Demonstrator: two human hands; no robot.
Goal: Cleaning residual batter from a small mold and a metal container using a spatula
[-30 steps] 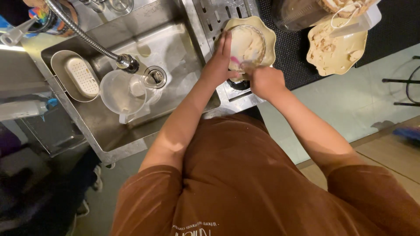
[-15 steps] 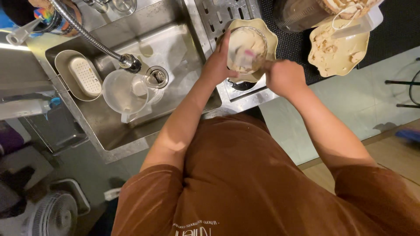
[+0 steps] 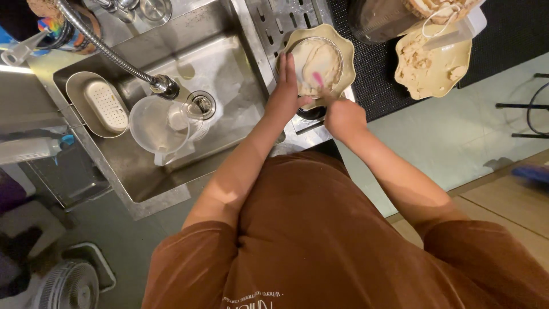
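A round container (image 3: 318, 62) full of pale creamy stuff sits on a cream scalloped plate (image 3: 345, 47) on the steel draining board. My left hand (image 3: 286, 94) holds the container's left side, fingers flat against it. My right hand (image 3: 342, 117) is just below the container and grips a pink-handled tool (image 3: 318, 80) that reaches into the pale stuff. A dark round thing lies under the plate's near edge, mostly hidden by my hands.
A steel sink (image 3: 229, 68) lies to the left with a flexible spring tap (image 3: 114, 57), a clear jug (image 3: 160, 123) and a metal dish with a strainer (image 3: 100, 103). A second scalloped plate (image 3: 432, 66) with beige crumbs rests on a black mat (image 3: 503, 34) to the right.
My right hand has moved slightly left and up with the pink tool inside the container. My left hand has kept its hold on the container's side.
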